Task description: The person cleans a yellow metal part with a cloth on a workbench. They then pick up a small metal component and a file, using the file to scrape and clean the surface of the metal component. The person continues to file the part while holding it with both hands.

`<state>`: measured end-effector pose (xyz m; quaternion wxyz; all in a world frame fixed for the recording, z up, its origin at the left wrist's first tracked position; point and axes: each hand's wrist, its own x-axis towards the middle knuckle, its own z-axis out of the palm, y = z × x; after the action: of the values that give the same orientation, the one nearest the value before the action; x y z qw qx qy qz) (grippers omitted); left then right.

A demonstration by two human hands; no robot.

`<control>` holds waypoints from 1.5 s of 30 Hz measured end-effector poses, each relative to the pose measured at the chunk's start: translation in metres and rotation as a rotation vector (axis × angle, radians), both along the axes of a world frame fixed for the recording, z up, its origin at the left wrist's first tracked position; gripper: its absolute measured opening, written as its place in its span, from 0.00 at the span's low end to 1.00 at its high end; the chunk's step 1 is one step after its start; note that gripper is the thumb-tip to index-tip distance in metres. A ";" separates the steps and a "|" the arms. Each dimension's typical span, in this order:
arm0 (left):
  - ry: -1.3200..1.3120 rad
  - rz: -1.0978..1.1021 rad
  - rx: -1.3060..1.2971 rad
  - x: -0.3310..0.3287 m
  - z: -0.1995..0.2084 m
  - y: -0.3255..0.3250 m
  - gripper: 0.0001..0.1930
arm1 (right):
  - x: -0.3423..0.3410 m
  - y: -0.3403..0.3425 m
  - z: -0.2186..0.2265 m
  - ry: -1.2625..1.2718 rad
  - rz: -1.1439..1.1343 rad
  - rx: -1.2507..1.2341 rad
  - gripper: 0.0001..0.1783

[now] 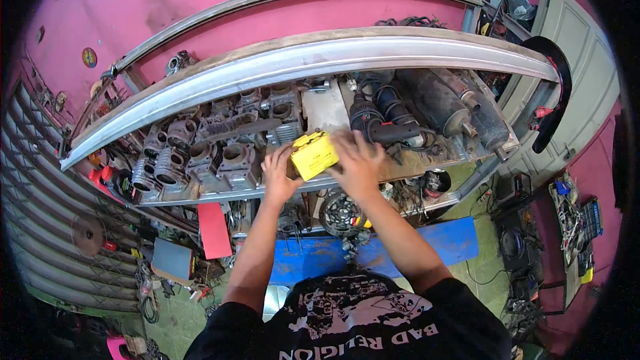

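A small yellow box (pixel 316 157) with dark marks along its upper edge is held up over the front edge of the metal workbench. My left hand (pixel 279 172) grips its left side, the fingers curled against the edge. My right hand (pixel 359 168) is at the box's right side, its fingers smeared by motion, so I cannot tell whether they touch it. Just behind the box, a pale flat board (pixel 325 108) lies on the bench. Nearest my right hand is a dark hand-held power tool (pixel 387 132).
Several engine cylinder blocks (pixel 235 157) crowd the bench's left side; exhaust mufflers (pixel 443 110) lie at the right. A long metal rail (pixel 320 60) runs across above them. Below are a sprocket-like metal part (pixel 341 213), a blue panel (pixel 427 247) and a red sheet (pixel 214 230).
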<state>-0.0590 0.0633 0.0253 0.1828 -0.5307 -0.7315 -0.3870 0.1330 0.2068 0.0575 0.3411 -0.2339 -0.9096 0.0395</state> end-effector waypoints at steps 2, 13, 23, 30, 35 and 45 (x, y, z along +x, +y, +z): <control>-0.075 -0.010 0.035 -0.007 -0.004 -0.001 0.48 | 0.028 0.010 -0.008 0.120 -0.173 -0.063 0.40; -0.162 -0.080 -0.018 -0.006 0.007 -0.005 0.48 | 0.073 0.047 -0.044 -0.171 -0.612 -0.044 0.20; -0.197 -0.060 0.012 -0.012 0.007 -0.006 0.49 | 0.028 0.004 -0.010 0.137 -0.467 0.000 0.10; -0.180 -0.075 0.015 -0.011 -0.002 0.000 0.51 | -0.067 -0.059 -0.041 0.356 -0.268 0.134 0.16; -0.190 -0.053 0.014 -0.013 -0.002 -0.002 0.52 | -0.058 -0.052 -0.049 0.293 -0.247 0.208 0.16; -0.195 -0.040 0.023 -0.007 -0.001 0.001 0.51 | -0.056 -0.040 -0.056 0.277 -0.428 0.135 0.17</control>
<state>-0.0660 0.0638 0.0243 0.1089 -0.5031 -0.7305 -0.4487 0.0772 0.1663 0.0016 0.4779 -0.3899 -0.7846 -0.0626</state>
